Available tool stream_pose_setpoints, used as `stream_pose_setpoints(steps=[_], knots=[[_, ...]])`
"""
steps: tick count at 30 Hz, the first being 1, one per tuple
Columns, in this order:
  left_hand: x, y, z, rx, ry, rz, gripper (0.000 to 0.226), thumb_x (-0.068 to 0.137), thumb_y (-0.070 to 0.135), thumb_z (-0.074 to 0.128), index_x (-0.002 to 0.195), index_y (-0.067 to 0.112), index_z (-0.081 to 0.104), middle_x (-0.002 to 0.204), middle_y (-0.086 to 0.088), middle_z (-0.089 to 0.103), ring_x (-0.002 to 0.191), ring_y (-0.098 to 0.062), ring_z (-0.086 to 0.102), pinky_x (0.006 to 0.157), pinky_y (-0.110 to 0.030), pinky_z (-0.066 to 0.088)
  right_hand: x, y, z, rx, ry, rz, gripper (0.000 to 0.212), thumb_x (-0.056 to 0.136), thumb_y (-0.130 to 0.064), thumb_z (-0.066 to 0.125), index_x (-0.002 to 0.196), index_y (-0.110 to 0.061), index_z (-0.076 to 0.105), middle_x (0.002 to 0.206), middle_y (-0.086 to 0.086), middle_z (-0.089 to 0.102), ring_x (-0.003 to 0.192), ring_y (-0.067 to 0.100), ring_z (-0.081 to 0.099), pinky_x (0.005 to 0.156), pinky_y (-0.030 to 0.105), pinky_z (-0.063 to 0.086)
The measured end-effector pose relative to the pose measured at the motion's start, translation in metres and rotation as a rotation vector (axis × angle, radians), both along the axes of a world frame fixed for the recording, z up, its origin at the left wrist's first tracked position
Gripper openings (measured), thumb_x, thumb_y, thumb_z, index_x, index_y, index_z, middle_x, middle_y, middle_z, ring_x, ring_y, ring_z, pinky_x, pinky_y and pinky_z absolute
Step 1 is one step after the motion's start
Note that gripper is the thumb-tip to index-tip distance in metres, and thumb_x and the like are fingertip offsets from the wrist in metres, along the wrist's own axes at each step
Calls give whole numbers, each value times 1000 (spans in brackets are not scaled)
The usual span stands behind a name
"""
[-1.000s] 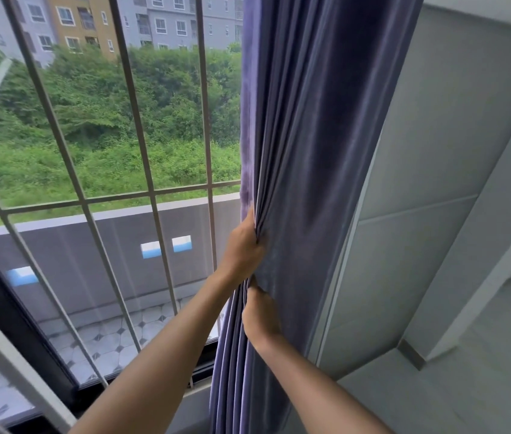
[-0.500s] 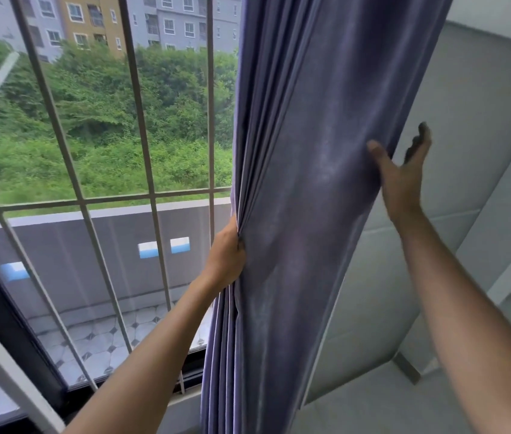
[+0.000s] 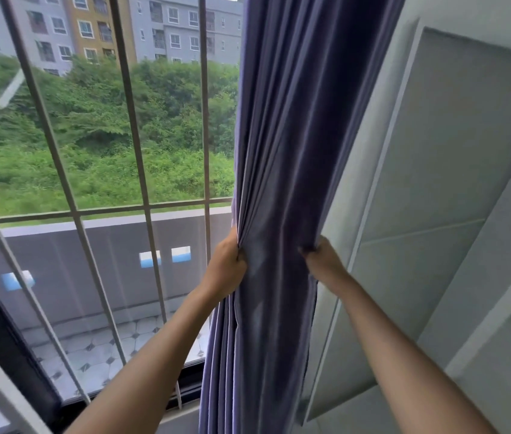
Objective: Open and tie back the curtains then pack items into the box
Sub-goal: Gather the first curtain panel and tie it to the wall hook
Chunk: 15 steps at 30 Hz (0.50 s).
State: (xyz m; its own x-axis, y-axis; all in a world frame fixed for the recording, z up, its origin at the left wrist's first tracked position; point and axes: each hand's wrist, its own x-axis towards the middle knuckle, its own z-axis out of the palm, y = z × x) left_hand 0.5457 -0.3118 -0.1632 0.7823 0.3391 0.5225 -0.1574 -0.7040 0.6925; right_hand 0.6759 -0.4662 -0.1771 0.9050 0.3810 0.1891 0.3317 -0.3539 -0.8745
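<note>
Right at the middle of the head view, the purple curtain [image 3: 282, 151] hangs gathered into a thick bunch at the right edge of the barred window [image 3: 107, 195], beside the pale wall [image 3: 435, 183]. The left hand [image 3: 226, 270] clamps the folds on the window side; the right hand [image 3: 323, 261] grips the wall side at about the same height, its fingers seemingly tucked behind the cloth and mostly hidden.
</note>
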Motion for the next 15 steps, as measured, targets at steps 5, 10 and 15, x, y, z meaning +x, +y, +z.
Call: stream_pose_setpoints(steps=[5,10,15], knots=[[4,-5,1,-11,31,-6,60,75,-19,31,128,5,49,115,-9,60,100,-21,52,71,-14,33,-49,12,-30,-101,-7,122,37,95,-3,36,126,-11,55,112,-1,60,107,16,57,86,19,39],[10,-14,0,-35,54,-3,65,79,-16,31,136,12,43,122,-8,59,109,-27,54,80,-23,38,-79,20,-50,-174,-3,173,48,99,-8,33,145,-22,36,122,-4,58,113,17,57,85,14,38],[16,-21,-3,-98,57,-43,63,81,-14,33,139,11,41,129,-10,56,117,-29,51,95,-34,42,-98,33,-78,-309,82,160,67,91,8,29,152,-15,17,94,11,59,58,12,48,46,17,39]])
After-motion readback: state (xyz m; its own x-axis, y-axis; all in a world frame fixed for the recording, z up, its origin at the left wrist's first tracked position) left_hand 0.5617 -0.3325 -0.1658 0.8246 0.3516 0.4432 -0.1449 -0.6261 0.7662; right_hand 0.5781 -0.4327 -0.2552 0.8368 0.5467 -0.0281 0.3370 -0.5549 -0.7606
